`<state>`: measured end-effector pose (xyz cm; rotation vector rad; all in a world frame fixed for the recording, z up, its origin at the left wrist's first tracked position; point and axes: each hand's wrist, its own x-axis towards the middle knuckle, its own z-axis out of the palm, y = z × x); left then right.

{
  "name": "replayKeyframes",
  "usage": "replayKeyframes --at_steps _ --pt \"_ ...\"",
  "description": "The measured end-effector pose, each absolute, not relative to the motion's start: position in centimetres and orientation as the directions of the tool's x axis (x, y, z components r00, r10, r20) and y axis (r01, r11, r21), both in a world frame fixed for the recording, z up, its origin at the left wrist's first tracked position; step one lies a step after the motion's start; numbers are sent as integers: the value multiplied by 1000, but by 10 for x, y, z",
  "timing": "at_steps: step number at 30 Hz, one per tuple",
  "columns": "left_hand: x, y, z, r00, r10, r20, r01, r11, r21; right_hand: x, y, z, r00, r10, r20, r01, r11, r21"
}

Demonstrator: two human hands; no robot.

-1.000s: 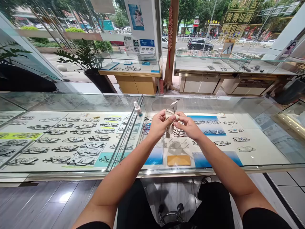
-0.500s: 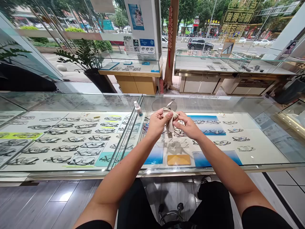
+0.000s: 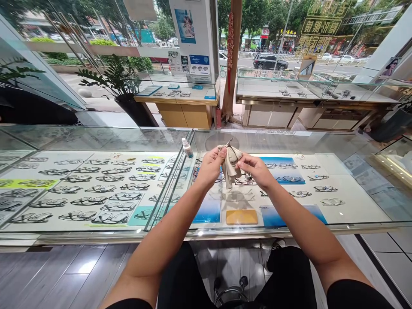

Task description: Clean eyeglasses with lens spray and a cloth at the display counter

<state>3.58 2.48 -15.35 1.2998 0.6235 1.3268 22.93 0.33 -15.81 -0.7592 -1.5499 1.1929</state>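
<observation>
A beige cleaning cloth (image 3: 231,165) is held between my two hands above the glass counter, its lower end hanging loose. From its top sticks out the thin dark end of a pair of glasses (image 3: 229,142); the rest of them is mostly wrapped or hidden. My left hand (image 3: 211,165) pinches the cloth with thumb and fingers at its left side. On the other side, my right hand (image 3: 255,168) is closed on the cloth's right edge, thumb against fingers. A small white spray bottle (image 3: 187,148) stands upright on the glass, left of my left hand.
Under the glass of the counter (image 3: 286,229) lie rows of eyeglasses (image 3: 111,195) and an orange case (image 3: 241,217). A round grey shape (image 3: 222,140) shows behind my hands. Farther off stand display cases (image 3: 277,88) and a potted plant (image 3: 128,103).
The cloth has spread wider between my hands, with more of it showing on the right. My right hand has shifted slightly right, and my left fingers sit higher on the cloth.
</observation>
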Motion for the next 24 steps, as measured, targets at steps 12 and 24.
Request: replayKeyframes --at_steps 12,24 --pt "36 20 -146 274 891 362 -266 -291 919 229 0 -156 -303 933 193 -186 141 -972" --pt "47 7 -146 77 939 336 -204 -316 927 221 -8 -153 -405 900 161 -209 80 -975"
